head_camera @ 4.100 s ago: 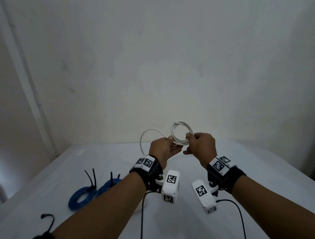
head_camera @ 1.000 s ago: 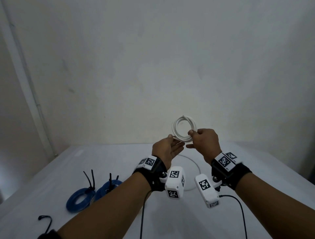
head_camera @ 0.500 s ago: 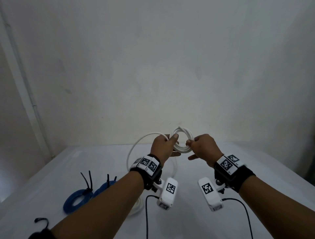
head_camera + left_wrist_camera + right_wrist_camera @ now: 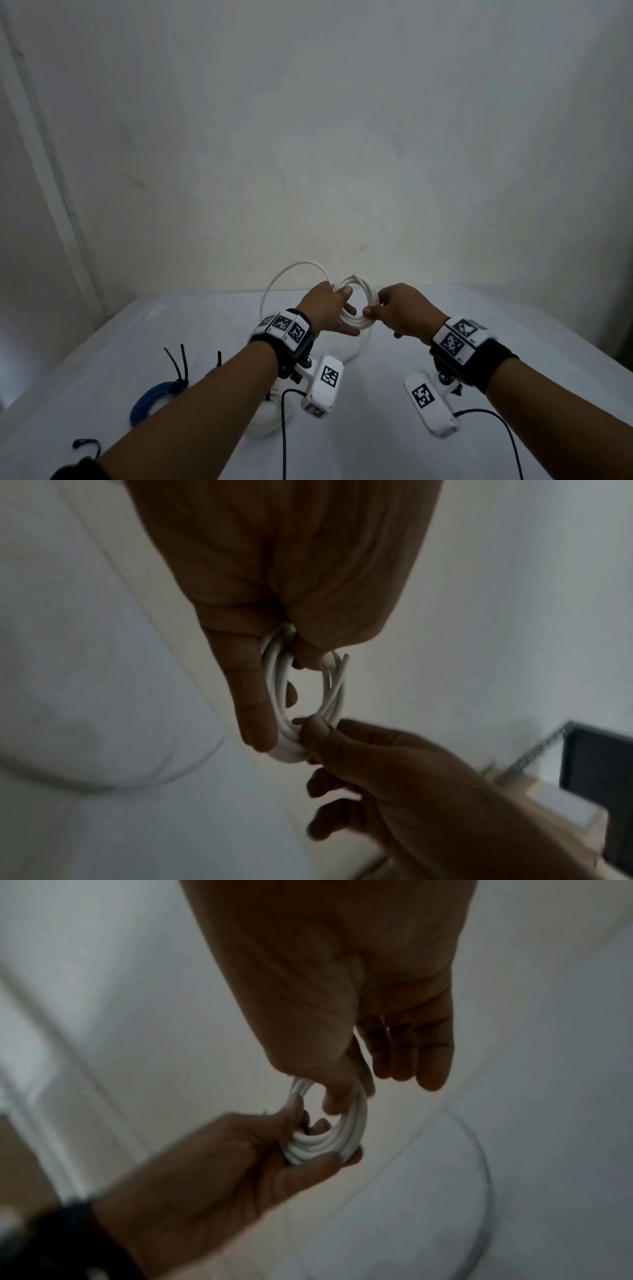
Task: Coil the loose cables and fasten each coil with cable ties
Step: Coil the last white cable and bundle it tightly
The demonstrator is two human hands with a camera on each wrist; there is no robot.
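A white cable coil (image 4: 366, 289) is held up above the white table (image 4: 376, 452) between both hands. My left hand (image 4: 342, 308) grips its left side, thumb on top and fingers underneath. My right hand (image 4: 376, 308) pinches its right side with thumb and forefinger. In the left wrist view the coil (image 4: 279, 691) shows several turns and one cut end sticking out. The right wrist view has my thumb hooked through the coil (image 4: 356, 1123). A loose loop of the same cable (image 4: 294, 264) arcs up left of my left hand; the rest lies piled on the table (image 4: 270, 421).
Blue cable coils (image 4: 147, 404) bound with black ties (image 4: 178, 363) lie at the left of the table, partly behind my left forearm. A loose black tie (image 4: 87, 443) lies near the front left edge. A plain wall stands close behind the table.
My left hand, open under the coil a second ago, has brought a fresh loop of loose cable up and now grips the coil. The right hand has kept its pinch throughout.
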